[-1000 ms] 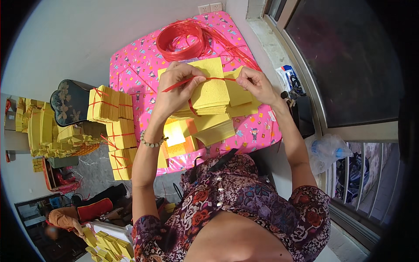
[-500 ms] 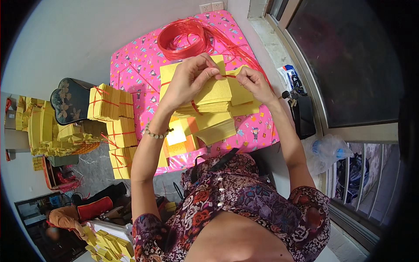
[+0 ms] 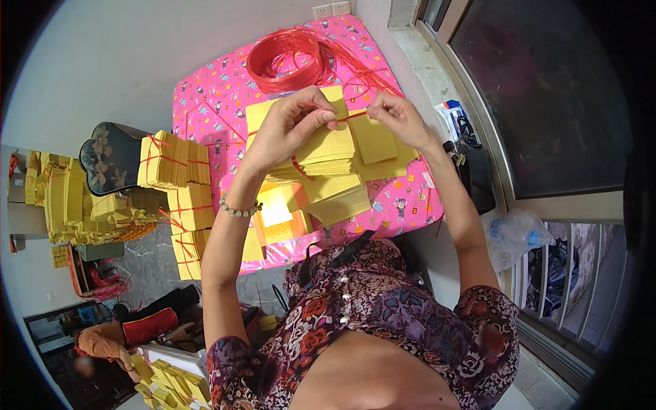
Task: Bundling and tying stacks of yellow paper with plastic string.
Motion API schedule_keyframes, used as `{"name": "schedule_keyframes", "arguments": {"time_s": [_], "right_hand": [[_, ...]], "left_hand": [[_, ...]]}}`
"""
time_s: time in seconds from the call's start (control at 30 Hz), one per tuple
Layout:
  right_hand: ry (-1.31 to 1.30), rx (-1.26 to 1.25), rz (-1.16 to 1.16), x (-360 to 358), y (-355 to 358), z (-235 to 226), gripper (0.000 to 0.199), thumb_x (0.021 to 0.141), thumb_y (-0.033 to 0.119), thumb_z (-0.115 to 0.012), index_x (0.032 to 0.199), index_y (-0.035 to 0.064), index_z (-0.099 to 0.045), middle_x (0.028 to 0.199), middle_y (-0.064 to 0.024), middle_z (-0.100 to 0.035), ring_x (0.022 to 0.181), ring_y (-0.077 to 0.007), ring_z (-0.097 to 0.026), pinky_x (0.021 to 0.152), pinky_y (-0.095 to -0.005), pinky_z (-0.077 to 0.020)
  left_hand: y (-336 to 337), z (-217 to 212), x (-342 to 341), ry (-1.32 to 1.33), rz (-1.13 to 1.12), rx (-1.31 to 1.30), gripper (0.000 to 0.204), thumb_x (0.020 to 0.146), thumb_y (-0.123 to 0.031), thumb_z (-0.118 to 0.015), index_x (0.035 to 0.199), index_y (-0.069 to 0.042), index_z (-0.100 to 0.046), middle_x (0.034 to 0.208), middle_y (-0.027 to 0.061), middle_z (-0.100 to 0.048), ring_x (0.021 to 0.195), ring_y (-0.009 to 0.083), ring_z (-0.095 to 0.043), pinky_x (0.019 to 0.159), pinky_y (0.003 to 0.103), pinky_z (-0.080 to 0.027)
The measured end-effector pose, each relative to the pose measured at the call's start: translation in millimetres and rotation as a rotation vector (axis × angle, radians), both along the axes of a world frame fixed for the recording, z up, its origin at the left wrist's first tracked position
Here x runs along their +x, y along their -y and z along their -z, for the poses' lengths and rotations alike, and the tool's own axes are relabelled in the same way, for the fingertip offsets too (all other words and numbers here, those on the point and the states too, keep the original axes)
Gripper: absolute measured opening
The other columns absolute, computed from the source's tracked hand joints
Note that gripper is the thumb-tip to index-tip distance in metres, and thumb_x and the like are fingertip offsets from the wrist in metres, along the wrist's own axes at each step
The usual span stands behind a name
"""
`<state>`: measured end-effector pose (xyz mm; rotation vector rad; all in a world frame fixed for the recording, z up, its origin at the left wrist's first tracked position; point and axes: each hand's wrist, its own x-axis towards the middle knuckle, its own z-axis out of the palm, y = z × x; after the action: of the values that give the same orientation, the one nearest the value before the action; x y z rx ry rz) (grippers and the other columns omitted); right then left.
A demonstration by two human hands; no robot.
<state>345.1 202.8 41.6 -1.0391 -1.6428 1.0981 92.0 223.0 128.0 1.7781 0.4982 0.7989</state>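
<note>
A stack of yellow paper sheets (image 3: 321, 147) lies in front of me on other yellow stacks, with a red plastic strip (image 3: 357, 115) around it. Over its far left part, my left hand (image 3: 301, 124) pinches the strip between thumb and fingertips. My right hand (image 3: 400, 119) is closed on the strip's other side, to the right of the stack. The strip runs taut between both hands. Another piece of red strip shows at the stack's near side. Beneath my right hand lies a smaller yellow stack (image 3: 376, 142).
A coil of red strips (image 3: 283, 65) lies at the far end of the pink patterned table cover (image 3: 215, 96). Tied yellow bundles (image 3: 162, 160) are piled at the left edge, beside a dark floral chair back (image 3: 109, 157). A window (image 3: 540, 89) is on the right.
My right hand has moved slightly up and away from the left, drawing the strip longer between them. My left hand has shifted a little left, and the stack has turned slightly.
</note>
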Motion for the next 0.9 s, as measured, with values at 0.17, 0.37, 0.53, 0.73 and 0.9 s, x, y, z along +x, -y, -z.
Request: {"name": "schedule_keyframes", "arguments": {"time_s": [0.17,0.37,0.53,0.73,0.9], "right_hand": [[0.084,0.137,0.149,-6,-4,-49,0.019,0.090,0.018,-0.061,0.081,0.0019,-0.059,0.066,0.0051,-0.052,0.061,-0.0009,-0.042,0.054,-0.0210,-0.0356],[0.277,0.247,0.188,-20,12,-111,0.020,0.086,0.020,-0.065,0.077,0.0027,-0.061,0.067,-0.0009,-0.056,0.061,-0.0076,-0.049,0.056,-0.0256,-0.0402],[0.372,0.502,0.101,-37,37,-114,0.019,0.080,0.021,-0.069,0.075,0.0038,-0.062,0.070,-0.0053,-0.058,0.061,-0.0190,-0.056,0.058,-0.0315,-0.0436],[0.431,0.458,0.169,-44,48,-78,0.014,0.080,0.018,-0.067,0.078,0.0054,-0.063,0.073,-0.0068,-0.059,0.067,-0.0250,-0.060,0.059,-0.0356,-0.0450],[0.388,0.472,0.287,-45,44,-64,0.010,0.079,0.015,-0.067,0.080,0.0056,-0.063,0.079,-0.0068,-0.059,0.067,-0.0257,-0.060,0.061,-0.0356,-0.0464]], "left_hand": [[0,-8,10,-0.204,-0.055,0.110,0.013,0.086,-0.010,-0.064,0.089,0.003,-0.064,0.077,0.0035,-0.065,0.073,0.0071,-0.059,0.067,0.024,-0.048],[-4,-13,24,-0.289,-0.151,0.192,0.017,0.078,-0.009,-0.071,0.090,0.001,-0.064,0.072,0.0106,-0.067,0.067,0.0172,-0.066,0.063,0.029,-0.050],[0,-16,26,-0.489,-0.222,0.305,0.015,0.077,-0.010,-0.068,0.087,0.001,-0.068,0.072,0.0157,-0.068,0.066,0.0207,-0.068,0.061,0.030,-0.051],[-4,-5,22,-0.312,-0.162,0.058,0.014,0.079,-0.007,-0.063,0.088,0.002,-0.069,0.070,0.0104,-0.067,0.065,0.0138,-0.065,0.062,0.028,-0.051],[-5,-7,22,-0.275,-0.146,-0.004,0.015,0.078,-0.009,-0.064,0.087,0.002,-0.069,0.070,0.0062,-0.067,0.065,0.0095,-0.063,0.062,0.025,-0.050]]}}
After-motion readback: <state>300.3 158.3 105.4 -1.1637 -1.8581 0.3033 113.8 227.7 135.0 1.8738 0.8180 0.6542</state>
